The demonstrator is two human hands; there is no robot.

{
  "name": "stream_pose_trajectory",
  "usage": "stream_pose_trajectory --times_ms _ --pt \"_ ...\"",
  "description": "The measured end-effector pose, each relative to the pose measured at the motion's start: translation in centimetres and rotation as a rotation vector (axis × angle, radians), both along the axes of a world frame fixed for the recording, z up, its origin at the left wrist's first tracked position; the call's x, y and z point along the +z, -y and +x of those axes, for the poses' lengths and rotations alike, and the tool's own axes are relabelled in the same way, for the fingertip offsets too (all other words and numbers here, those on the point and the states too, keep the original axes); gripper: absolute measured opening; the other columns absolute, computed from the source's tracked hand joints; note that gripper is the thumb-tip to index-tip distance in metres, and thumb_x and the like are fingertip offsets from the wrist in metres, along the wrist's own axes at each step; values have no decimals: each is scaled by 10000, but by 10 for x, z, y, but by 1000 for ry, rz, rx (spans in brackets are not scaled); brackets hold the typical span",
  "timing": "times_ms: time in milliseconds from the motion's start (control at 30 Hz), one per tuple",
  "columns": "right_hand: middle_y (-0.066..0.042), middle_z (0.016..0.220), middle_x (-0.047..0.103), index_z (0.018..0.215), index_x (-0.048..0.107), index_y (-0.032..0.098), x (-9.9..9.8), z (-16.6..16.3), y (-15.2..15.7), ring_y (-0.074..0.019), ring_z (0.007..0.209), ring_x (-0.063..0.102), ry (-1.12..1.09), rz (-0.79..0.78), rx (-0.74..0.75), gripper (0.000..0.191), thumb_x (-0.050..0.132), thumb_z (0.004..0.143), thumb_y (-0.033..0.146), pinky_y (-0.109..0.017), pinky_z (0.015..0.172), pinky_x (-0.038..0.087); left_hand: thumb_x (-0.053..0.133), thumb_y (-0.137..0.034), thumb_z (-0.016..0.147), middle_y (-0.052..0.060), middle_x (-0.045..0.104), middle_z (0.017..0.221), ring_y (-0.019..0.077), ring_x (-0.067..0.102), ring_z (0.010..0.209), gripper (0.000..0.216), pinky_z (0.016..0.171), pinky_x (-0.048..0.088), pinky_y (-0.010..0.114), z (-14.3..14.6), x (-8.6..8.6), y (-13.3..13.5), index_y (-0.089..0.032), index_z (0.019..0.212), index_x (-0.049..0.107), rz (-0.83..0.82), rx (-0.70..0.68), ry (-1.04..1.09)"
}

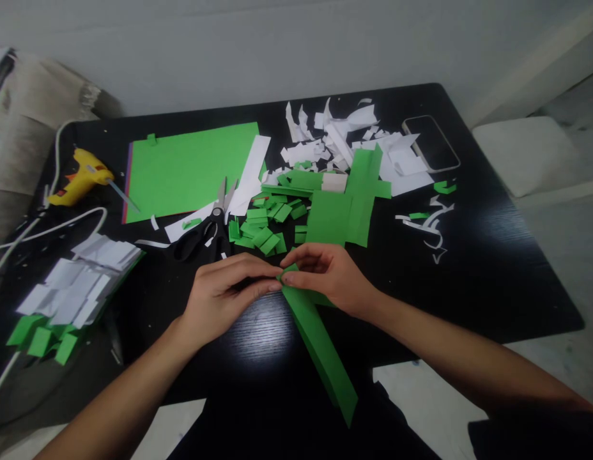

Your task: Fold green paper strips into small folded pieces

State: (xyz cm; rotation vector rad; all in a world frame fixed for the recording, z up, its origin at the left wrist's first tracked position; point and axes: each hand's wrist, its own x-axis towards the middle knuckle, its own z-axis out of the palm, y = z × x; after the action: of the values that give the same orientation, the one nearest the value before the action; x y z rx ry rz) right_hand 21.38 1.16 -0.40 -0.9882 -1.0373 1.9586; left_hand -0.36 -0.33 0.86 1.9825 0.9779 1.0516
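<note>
A long green paper strip [320,345], creased along its length, runs from my fingers down towards the front edge of the table. My left hand [229,291] pinches the strip's upper end between thumb and fingertips. From the other side, my right hand [335,278] grips the same end, thumb on top and fingers curled behind. The fingertips of both hands nearly meet there and partly hide the end. Just beyond the hands lie a pile of small folded green paper pieces [265,223] and larger green sheets [330,214].
Black-handled scissors [215,220] lie open left of the pile. A yellow glue gun [83,179] with its cord is at far left, above a white-and-green paper construction [78,281]. Green sheets [191,166], white scraps [344,128] and a phone [433,144] occupy the back of the black table [492,275].
</note>
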Motion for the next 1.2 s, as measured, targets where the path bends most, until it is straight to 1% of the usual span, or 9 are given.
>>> stream_pose_trajectory --times_ms 300,500,600,700,767,867,967,1067,1200 --pt "7 823 754 897 794 206 0 0 1 -124 750 689 24 11 -6 268 941 687 285 -272 738 559 823 -138 858 22 802 923 150 760 836 211 761 623 258 0 2 1 -225 1048 798 -19 18 1" --pt "10 813 750 899 793 204 -1 0 1 -110 731 677 17 10 -4 269 942 683 266 -248 704 540 811 -165 875 30 804 919 166 761 831 179 749 625 274 0 3 0 -229 1040 794 -25 10 -7" --pt "8 808 744 907 794 202 0 0 1 -115 744 677 28 9 -9 279 944 681 269 -250 714 545 747 -180 931 35 793 910 159 750 823 118 746 609 268 -3 6 -1 -212 1039 780 -60 21 -20" --pt "1 813 739 905 792 197 0 -1 0 -129 745 673 59 31 -21 286 942 683 294 -275 722 559 622 -207 1007 28 749 818 138 712 737 131 680 573 252 -5 8 -1 -186 1011 751 -146 76 -21" --pt "2 805 733 903 788 193 0 -1 0 -129 729 663 68 45 -25 289 940 685 306 -282 716 559 618 -225 1004 9 699 748 121 664 662 130 618 530 234 -4 7 0 -172 951 725 -191 76 -51" --pt "4 796 721 908 783 186 -1 -2 1 -125 717 650 83 55 -14 299 938 687 317 -278 705 549 647 -232 978 -12 630 710 104 592 616 130 573 466 221 0 4 1 -166 872 682 -229 24 -111" --pt "-5 826 727 929 778 186 -3 -2 2 -128 737 655 103 62 -8 329 942 680 325 -273 706 544 613 -226 991 -18 585 707 103 547 621 179 571 432 222 4 1 3 -170 824 644 -263 -8 -113" --pt "-1 819 726 949 782 192 -3 -2 2 -126 733 657 112 53 1 336 938 688 335 -265 699 534 588 -212 1001 -12 577 728 111 540 647 181 591 430 231 4 0 4 -174 830 638 -277 -21 -97" --pt "-2 783 731 864 783 191 -2 -2 -1 -127 705 652 106 60 22 258 883 764 407 -273 696 531 587 -209 995 -8 576 724 118 537 642 175 590 433 240 2 1 3 -177 828 630 -269 -10 -84"
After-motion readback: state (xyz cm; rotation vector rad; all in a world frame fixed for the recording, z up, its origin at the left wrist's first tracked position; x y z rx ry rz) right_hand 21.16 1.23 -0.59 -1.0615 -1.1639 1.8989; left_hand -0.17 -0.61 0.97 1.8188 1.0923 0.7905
